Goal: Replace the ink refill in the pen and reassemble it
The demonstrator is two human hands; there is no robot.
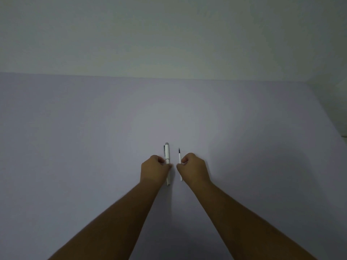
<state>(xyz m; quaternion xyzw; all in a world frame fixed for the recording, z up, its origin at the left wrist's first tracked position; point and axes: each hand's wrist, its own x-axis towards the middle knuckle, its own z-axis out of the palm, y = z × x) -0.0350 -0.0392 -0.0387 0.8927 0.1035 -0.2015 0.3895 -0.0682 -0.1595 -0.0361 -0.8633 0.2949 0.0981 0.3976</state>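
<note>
A white pen (167, 153) with a cap and clip lies lengthwise on the pale table, cap end pointing away from me. My left hand (154, 168) has thumb and fingers closed on the pen's middle. Just to its right lies a thin white ink refill (179, 158) with a dark tip pointing away. My right hand (193, 168) pinches the refill around its middle. Both hands rest low on the table, a small gap between them. The lower end of each item sticks out below the fingers.
The pale grey-lilac table (93, 137) spreads wide on all sides. Its far edge meets a plain wall (169, 34). At the right, the table's edge runs diagonally past a dark corner (344, 136).
</note>
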